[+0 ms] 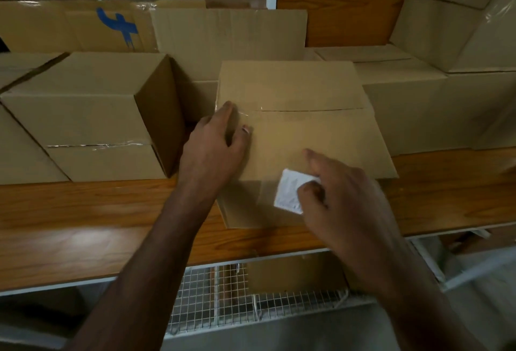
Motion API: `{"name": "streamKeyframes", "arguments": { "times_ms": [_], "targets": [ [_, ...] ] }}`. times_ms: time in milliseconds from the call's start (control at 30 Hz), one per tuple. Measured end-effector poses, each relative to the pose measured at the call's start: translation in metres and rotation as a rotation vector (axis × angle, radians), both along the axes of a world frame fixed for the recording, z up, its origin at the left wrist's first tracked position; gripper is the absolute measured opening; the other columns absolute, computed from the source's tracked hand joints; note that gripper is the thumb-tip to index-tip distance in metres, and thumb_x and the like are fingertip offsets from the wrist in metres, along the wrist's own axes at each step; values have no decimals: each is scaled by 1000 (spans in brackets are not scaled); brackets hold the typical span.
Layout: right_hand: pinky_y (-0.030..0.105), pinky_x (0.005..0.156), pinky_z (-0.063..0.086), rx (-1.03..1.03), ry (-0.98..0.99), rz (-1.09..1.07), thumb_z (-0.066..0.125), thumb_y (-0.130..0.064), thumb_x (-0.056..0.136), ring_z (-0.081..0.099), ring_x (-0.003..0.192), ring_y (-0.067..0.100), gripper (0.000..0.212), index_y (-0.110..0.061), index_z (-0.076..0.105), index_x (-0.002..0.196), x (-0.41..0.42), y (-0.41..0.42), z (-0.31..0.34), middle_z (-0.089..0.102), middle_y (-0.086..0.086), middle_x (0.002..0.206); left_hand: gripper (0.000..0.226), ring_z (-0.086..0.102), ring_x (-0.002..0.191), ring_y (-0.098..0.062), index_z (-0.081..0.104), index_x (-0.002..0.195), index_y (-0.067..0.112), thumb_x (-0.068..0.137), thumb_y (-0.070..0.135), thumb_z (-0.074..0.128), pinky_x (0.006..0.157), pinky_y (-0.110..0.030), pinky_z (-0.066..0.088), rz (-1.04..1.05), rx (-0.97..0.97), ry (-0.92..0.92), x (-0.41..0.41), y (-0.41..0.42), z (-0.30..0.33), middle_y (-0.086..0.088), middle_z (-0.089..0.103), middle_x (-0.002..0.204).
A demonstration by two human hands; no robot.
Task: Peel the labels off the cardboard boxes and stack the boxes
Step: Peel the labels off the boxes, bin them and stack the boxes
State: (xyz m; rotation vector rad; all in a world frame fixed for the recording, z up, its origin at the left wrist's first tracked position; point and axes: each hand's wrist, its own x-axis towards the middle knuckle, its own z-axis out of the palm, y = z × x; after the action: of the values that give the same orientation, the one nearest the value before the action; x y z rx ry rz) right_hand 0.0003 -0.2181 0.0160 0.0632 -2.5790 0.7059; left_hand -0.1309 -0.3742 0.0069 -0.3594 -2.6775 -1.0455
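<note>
A person leans over a wooden shelf [83, 225], both forearms reaching fwd to a cardboard box [307, 133] that sits at the shelf's front edge, its near face overhanging slightly. Left hand [215, 141] lies on the box's top left corner, wrist bent down, fingers curled over the edge and thumb pressed on top beside a strip of clear tape [245, 112], bracing the box. Right hand [343, 197] comes in from the lower right, knuckles up, index finger extended along the box's front top edge; thumb and other fingers pinch a white label [287, 194], which is on the box's front face, w/ its left part showing and the rest hidden by the hand. Whether the label is partly lifted can't be told. More cardboard boxes [92, 110] stand left, right and behind, one w/ a blue mark [120, 25]. Wire mesh [212, 303] shows below the shelf.
</note>
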Motion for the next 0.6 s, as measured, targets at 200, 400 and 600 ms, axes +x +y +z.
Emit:
{"name": "streamKeyframes", "arguments": {
  "times_ms": [200,400,600],
  "targets": [
    [13,49,47,1,-46,-39,43,-32,97,62,70,4,38,-19,54,131,-10,-10,0,66,-5,96,60,50,124,-28,27,153,32,99,50,46,97,-44,48,-19,-3,-32,-5,-2,0,-10,43,147],
    [12,51,49,-5,-29,100,47,-32,96,64,73,3,48,-21,46,143,5,-25,-7,68,-5,98,60,49,125,-29,26,154,29,100,50,42,96,-45,47,-36,-27,11,-2,-1,-4,-10,43,146],
    [8,46,41,-99,-43,-141,50,-22,96,59,66,-10,35,-17,58,131,12,9,-4,58,-18,79,61,50,125,-28,24,155,30,100,50,42,94,-42,47,-63,-36,16,2,-2,-2,-10,42,147]
  ]
}}
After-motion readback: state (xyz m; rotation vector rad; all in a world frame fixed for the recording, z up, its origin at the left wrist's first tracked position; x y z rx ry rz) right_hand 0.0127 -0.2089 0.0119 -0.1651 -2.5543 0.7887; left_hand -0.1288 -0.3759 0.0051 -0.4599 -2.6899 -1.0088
